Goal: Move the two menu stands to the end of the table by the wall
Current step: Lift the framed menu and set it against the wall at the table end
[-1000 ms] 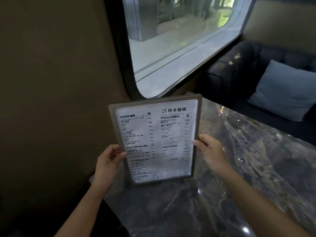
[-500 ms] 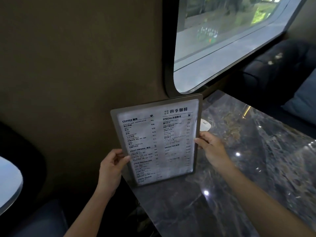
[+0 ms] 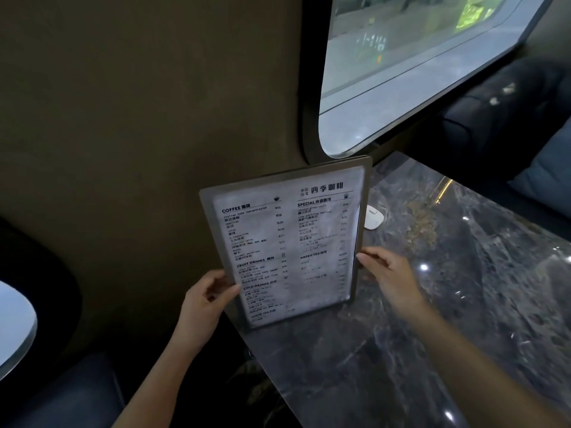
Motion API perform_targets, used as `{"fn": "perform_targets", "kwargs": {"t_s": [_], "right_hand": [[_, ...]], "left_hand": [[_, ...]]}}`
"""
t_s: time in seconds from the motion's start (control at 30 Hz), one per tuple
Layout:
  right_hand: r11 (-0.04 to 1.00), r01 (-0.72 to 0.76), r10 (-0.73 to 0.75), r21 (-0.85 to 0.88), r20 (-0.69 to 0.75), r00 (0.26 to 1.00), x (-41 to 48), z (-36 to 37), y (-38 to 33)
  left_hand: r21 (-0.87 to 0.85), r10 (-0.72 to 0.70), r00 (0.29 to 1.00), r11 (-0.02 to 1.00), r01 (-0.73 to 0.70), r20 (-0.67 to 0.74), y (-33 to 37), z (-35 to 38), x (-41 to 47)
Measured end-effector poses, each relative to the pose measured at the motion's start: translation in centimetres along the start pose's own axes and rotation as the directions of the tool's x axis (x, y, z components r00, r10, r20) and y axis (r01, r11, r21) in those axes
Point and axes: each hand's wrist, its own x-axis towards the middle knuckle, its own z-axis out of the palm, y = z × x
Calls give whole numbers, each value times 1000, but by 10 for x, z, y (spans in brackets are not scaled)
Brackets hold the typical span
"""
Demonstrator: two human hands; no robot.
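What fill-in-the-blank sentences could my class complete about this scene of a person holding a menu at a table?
1. Both hands hold the grey-framed menu stand by its two ____ edges.
2. The dark tabletop is made of ____.
3. A small ____ object lies on the table behind the menu.

Missing words: side; marble; white

Small white object [image 3: 373,217] half hidden behind the menu stand [image 3: 287,242], its lower print blurred.
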Motion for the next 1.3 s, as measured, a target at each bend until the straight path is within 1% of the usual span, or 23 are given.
{"fn": "perform_targets", "kwargs": {"t_s": [0.13, 0.2, 0.3, 0.4, 0.47, 0.57, 0.7, 0.73, 0.8, 0.87, 0.97, 1.07, 1.17, 1.3], "right_hand": [[998, -22, 21, -62, -15, 1000, -1, 5, 7], [996, -24, 22, -86, -23, 1000, 2, 6, 6], [993, -24, 23, -119, -9, 1000, 5, 7, 2], [991, -20, 23, -131, 23, 999, 6, 9, -1], [989, -18, 24, -146, 44, 999, 6, 11, -4], [977, -5, 20, -213, 67, 998, 6, 13, 1], [943, -18, 51, -332, 90, 995, 3, 14, 18], [929, -28, 65, -368, 90, 994, 1, 14, 21], [897, -38, 90, -441, 99, 991, -2, 15, 25], [837, -17, 108, -547, 135, 985, -3, 16, 28], [733, 37, 125, -679, 188, 974, 0, 19, 30], [673, 55, 125, -738, 186, 975, 4, 23, 29], [635, 70, 124, -769, 192, 974, 7, 25, 28], [641, 52, 147, -766, 189, 971, 14, 33, 25]], "left_hand": [[108, 14, 999, 994, -18, 38, 2, -6, -1], [125, 17, 999, 992, -23, 51, 2, -6, -4], [115, -11, 998, 993, 5, 59, -1, -5, -14], [107, -3, 997, 994, -5, 81, -9, -4, -30], [91, 0, 998, 996, -6, 59, -15, -1, -39], [56, -2, 1000, 998, 2, 12, -22, 5, -50], [50, 0, 1000, 999, 1, -5, -27, 7, -56], [70, -16, 1000, 997, 15, 8, -29, 8, -57], [151, -55, 995, 988, 42, 78, -34, 11, -57], [247, -83, 988, 968, 49, 129, -44, 16, -58], [375, -111, 990, 924, 72, 85, -54, 23, -56], [442, -72, 996, 896, 43, 48, -59, 27, -55], [513, -37, 999, 858, 15, 33, -62, 26, -53], [530, 8, 1000, 848, -5, -4, -65, 21, -45]]}}
